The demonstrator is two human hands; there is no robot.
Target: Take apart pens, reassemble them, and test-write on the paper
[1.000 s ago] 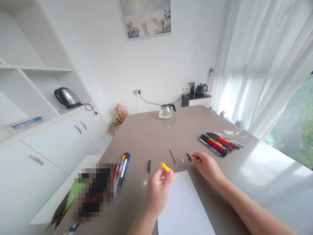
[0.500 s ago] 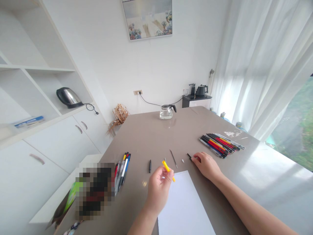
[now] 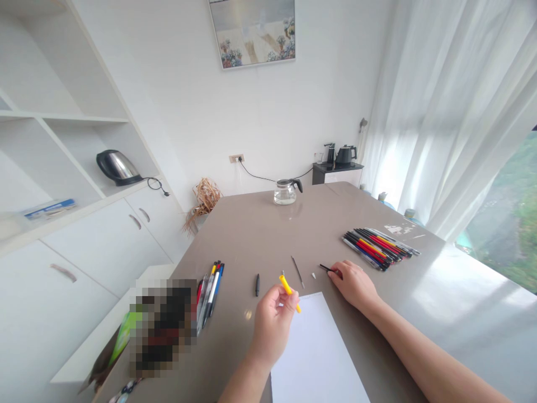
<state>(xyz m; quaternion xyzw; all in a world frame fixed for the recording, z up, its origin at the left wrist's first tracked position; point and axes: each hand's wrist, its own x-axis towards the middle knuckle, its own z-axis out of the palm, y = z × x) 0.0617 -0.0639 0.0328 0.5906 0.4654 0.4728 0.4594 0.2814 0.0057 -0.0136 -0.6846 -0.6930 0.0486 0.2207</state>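
Note:
My left hand [image 3: 274, 319] is closed around a yellow pen barrel [image 3: 286, 285], raised over the top edge of a sheet of white paper [image 3: 316, 341]. To the right, my right hand [image 3: 352, 282] rests low at the table, its fingertips pinching a slim black pen part [image 3: 325, 268]; its other end is hidden by the fingers. Between the hands lie a thin pen refill [image 3: 297, 271] and a small white pen tip [image 3: 313, 275]. A short black pen piece [image 3: 257, 285] lies left of my left hand. A small spring-like piece [image 3: 283, 273] shows partly behind the yellow barrel.
A row of pens [image 3: 380, 249] lies at the right, with several more pens [image 3: 212, 291] at the left beside a blurred-out patch. A glass pot [image 3: 286, 193] stands at the table's [image 3: 251, 229] far end. White cabinets [image 3: 96, 252] line the left side.
The black pen part in my right hand has turned slightly, its free end now pointing more to the left. My left hand and the yellow barrel stay almost still.

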